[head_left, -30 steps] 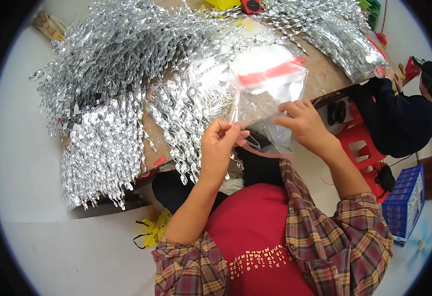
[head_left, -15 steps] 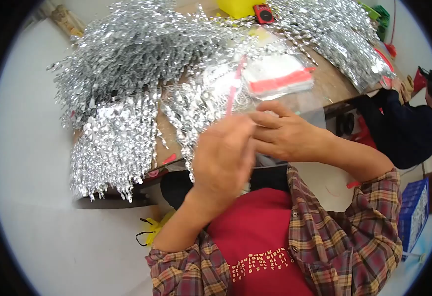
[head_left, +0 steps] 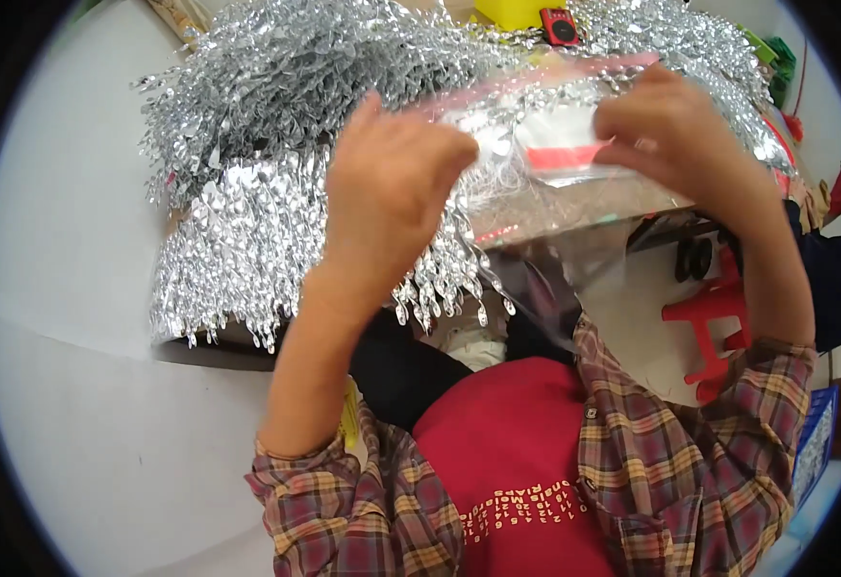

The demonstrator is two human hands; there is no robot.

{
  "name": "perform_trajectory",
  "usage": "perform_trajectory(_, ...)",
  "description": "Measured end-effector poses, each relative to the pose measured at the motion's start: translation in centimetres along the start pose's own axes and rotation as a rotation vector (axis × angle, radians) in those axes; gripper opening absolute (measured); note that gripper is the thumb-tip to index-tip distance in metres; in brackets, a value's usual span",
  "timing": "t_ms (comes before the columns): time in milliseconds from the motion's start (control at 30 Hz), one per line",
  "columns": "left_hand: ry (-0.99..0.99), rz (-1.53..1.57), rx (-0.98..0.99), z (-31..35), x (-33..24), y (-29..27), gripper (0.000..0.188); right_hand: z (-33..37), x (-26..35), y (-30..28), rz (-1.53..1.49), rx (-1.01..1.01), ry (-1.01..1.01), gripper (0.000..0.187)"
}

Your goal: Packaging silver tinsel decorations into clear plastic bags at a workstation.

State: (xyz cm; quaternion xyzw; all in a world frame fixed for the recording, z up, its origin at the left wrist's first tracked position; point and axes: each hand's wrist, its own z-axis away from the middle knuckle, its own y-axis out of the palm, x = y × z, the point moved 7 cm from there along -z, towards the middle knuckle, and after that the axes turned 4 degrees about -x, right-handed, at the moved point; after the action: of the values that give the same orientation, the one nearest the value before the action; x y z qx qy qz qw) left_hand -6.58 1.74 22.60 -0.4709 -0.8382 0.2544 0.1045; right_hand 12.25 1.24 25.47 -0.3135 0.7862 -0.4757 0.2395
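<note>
My left hand (head_left: 387, 183) and my right hand (head_left: 666, 135) are raised over the table edge, well apart, with fingers curled in. Between them a clear plastic bag (head_left: 593, 252) is stretched wide, its see-through film hanging below the table edge toward my lap. A pinkish strip runs blurred along its top. Behind it lies a stack of clear bags with a red band (head_left: 560, 157). Silver leaf-shaped garland strands (head_left: 238, 236) spread left of and behind my left hand. Motion smears my fingertips, and my left hand covers part of the strands.
More silver strands heap at the back left (head_left: 296, 82) and back right (head_left: 699, 48). A small red device (head_left: 559, 27) stands beside a yellow container (head_left: 509, 12) at the back. Right of the table are a red stool (head_left: 714, 322), a blue crate (head_left: 816, 442) and another person (head_left: 832, 288).
My hands were close together near the table edge. They have risen and moved far apart, spreading the clear bag between them. The view has shifted a little, and the red stool shows more.
</note>
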Motion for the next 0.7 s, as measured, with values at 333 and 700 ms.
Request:
perform_trajectory(333, -0.277, 0.11, 0.137, -5.7, 2.4, 2.7, 0.017, -0.8, -2.8, -9.4, -0.161, 0.076, 0.398, 0.015)
perform_trajectory(700, -0.815, 1.144, 0.684, 12.2, -7.7, 15.0, 0.023, 10.7, -7.9, 6.0, -0.941, 0.675, 0.68, 0.01)
